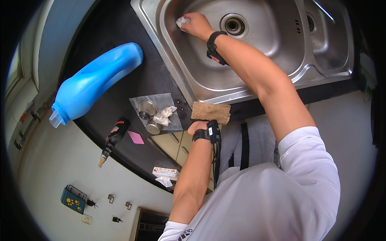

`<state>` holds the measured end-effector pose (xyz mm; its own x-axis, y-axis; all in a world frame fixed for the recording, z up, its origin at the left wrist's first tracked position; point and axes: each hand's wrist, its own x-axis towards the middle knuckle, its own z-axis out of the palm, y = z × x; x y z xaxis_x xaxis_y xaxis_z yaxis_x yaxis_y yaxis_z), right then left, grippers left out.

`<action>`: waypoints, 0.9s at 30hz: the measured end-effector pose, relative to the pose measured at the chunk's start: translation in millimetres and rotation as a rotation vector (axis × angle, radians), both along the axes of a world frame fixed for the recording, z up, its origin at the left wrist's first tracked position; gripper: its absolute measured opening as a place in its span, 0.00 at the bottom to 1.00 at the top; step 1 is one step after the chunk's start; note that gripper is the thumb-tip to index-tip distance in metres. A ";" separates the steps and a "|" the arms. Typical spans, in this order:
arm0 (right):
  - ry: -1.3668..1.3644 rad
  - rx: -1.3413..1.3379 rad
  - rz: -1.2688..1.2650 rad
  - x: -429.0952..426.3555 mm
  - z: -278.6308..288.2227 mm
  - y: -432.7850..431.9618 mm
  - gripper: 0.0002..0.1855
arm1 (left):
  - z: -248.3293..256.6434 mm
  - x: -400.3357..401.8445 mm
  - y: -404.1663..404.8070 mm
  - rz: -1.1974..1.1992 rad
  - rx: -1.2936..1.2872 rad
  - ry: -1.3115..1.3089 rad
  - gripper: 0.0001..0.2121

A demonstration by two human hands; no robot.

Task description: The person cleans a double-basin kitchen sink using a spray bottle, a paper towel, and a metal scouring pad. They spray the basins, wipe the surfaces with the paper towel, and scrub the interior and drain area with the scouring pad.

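Note:
Within the large stainless steel sink basin [259, 18], my right hand [196, 25] pinches a crumpled white tissue [182, 21] against the left wall. A black strap with a small device circles that wrist. My left hand [197, 126] is at the counter's front edge, beside a folded brown cloth [211, 112]. Its fingers are mostly hidden by the wrist device, so I cannot tell if they grip anything. Left of the cloth, a grey sheet [137, 101] carries a mesh sink strainer [147, 107], a perforated metal strainer [153, 128] and crumpled used tissues [164, 116].
A blue plastic jug [81, 90] lies on the dark countertop [105, 27]. Near it are a dark bottle [116, 134], a pink paper [135, 137] and a tissue box [165, 172]. The basin has an open drain [233, 26]; a smaller basin [331, 51] adjoins it.

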<state>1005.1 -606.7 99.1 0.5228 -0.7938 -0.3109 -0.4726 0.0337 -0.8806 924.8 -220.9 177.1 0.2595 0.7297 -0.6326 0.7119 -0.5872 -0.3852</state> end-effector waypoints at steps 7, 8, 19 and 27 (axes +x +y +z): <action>0.184 0.030 0.908 -54.0 -0.4 49.2 0.20 | -10.4 -6.1 13.3 0.028 -0.016 -0.017 0.13; 0.222 0.013 0.803 -48.7 -2.6 39.6 0.22 | -11.6 -7.6 14.7 0.038 -0.015 -0.021 0.13; 0.285 0.029 0.799 -42.6 -7.4 53.7 0.19 | -14.6 -6.7 14.4 0.053 -0.027 -0.017 0.12; 0.341 0.037 0.635 -51.5 -2.5 20.7 0.23 | -15.5 -5.6 16.1 0.055 -0.034 -0.038 0.13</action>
